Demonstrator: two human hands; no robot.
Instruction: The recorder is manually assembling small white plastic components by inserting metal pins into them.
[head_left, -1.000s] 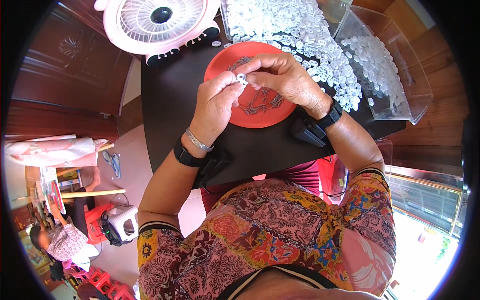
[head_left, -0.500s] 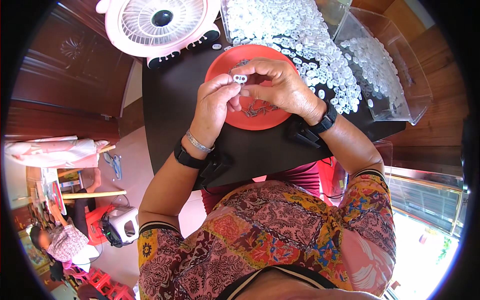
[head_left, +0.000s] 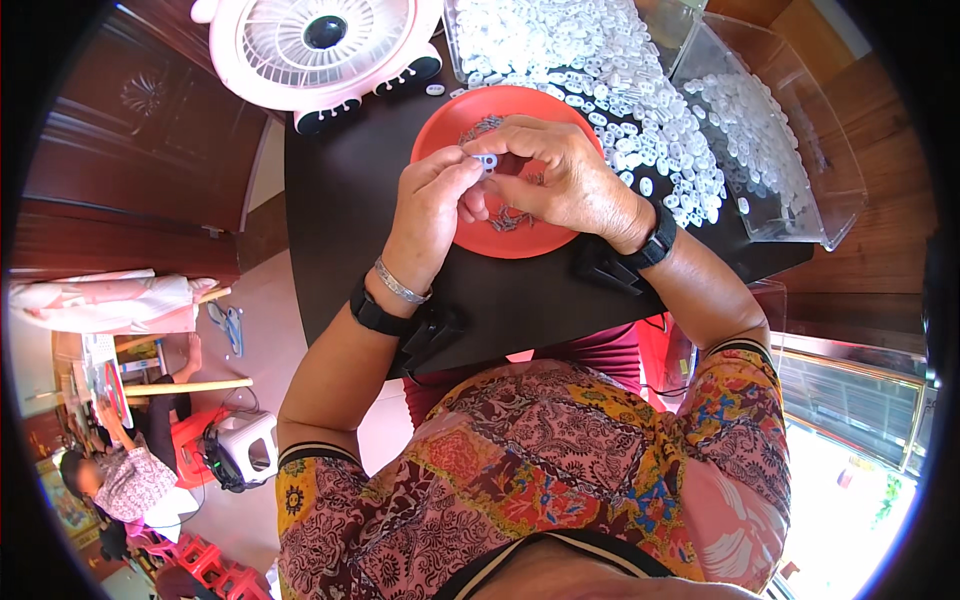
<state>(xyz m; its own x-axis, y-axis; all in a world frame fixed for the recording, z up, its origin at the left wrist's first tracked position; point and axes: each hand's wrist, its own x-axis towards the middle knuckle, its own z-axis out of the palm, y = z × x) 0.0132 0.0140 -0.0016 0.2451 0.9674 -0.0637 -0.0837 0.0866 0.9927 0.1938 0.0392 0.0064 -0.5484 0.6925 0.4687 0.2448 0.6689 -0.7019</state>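
Observation:
A small white oval plastic piece with two dark holes (head_left: 487,161) is held above a round red plate (head_left: 430,130). My left hand (head_left: 437,195) pinches it, with the thumb lying over part of its face. From the other side, my right hand (head_left: 575,185) is closed with its index finger and thumb at the piece; whether those fingertips hold anything else cannot be made out. Small grey metal pieces (head_left: 512,220) lie in the plate below, partly hidden by both hands.
White two-hole pieces (head_left: 690,180) are heaped on the dark table (head_left: 350,200) beyond and right of the plate. A clear bin (head_left: 835,225) with more stands at right, a pink fan (head_left: 325,35) at far left. Another person (head_left: 140,485) sits at the left.
My left thumb has moved up over the white piece, covering more of its face. The piece has shifted slightly right and turned a little; both wrists stay nearly where they were.

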